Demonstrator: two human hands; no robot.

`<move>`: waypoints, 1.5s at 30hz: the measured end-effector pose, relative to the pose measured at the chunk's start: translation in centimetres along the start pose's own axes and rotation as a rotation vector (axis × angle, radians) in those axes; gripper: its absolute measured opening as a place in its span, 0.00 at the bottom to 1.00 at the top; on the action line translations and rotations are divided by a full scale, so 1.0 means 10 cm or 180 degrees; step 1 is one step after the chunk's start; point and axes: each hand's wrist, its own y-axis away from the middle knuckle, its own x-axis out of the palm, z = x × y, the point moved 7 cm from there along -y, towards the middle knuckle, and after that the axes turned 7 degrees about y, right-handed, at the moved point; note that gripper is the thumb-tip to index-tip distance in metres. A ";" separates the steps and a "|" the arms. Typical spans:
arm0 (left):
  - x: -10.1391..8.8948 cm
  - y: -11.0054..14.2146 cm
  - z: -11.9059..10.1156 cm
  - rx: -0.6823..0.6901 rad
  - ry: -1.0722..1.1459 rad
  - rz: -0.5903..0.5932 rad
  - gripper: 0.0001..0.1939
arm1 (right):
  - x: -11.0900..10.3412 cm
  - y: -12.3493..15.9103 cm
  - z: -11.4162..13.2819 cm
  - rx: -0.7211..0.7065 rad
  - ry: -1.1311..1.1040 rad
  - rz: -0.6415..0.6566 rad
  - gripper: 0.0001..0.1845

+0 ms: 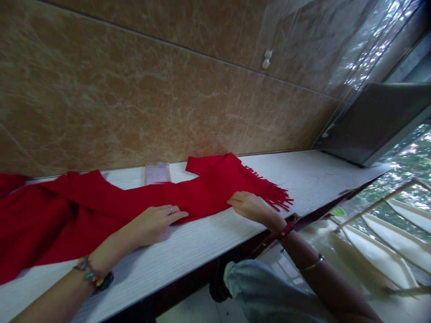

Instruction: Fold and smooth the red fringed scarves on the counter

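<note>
A red scarf (208, 190) with a fringed end lies along the white wood-grain tabletop (202, 242). Toward the left it is bunched in loose folds and runs out of view. My left hand (153, 224), with a ring on one finger, rests on the scarf's near side with its fingers stretched out. Close to the fringe, my right hand (248, 206) has its fingers together at the near edge of the cloth, pinching it; the thumb is mostly hidden. One corner of the scarf is turned out toward the wall.
A blurred pale rectangular item (157, 173) lies behind the scarf, against the brown marbled wall (151, 98). At the table's far right end stands a dark grey panel-like object (380, 121). Beyond the front edge are my knee (266, 287) and a cream metal rack (380, 251).
</note>
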 end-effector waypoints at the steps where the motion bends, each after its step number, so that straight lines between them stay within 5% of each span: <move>1: 0.00 0.00 0.01 -0.0026 -0.0006 0.0016 0.29 | 0.00 0.01 -0.01 0.0014 0.0036 -0.0037 0.09; 14: 0.06 -0.07 -0.12 -0.0166 -0.0387 -0.0298 0.21 | -0.07 0.10 -0.07 0.0324 0.0260 -0.0779 0.09; 21: 0.06 -0.07 -0.07 -0.0462 -0.0490 -0.0373 0.23 | 0.01 0.10 -0.06 0.0296 0.0349 -0.0485 0.09; 29: 0.03 -0.09 -0.11 -0.0368 -0.0558 -0.0450 0.11 | 0.07 0.23 -0.20 0.0318 0.0457 -0.1036 0.12; 36: 0.04 -0.06 -0.05 -0.0449 -0.0366 -0.0558 0.12 | 0.12 0.25 -0.23 0.0281 0.0528 -0.0943 0.14; 42: -0.04 -0.03 -0.11 -0.0235 -0.0499 -0.0685 0.10 | 0.05 0.32 -0.32 0.0450 0.0486 -0.1132 0.14; 45: -0.04 -0.03 -0.17 -0.0019 -0.0560 -0.0566 0.09 | 0.12 0.29 -0.32 0.0428 0.0386 -0.0836 0.14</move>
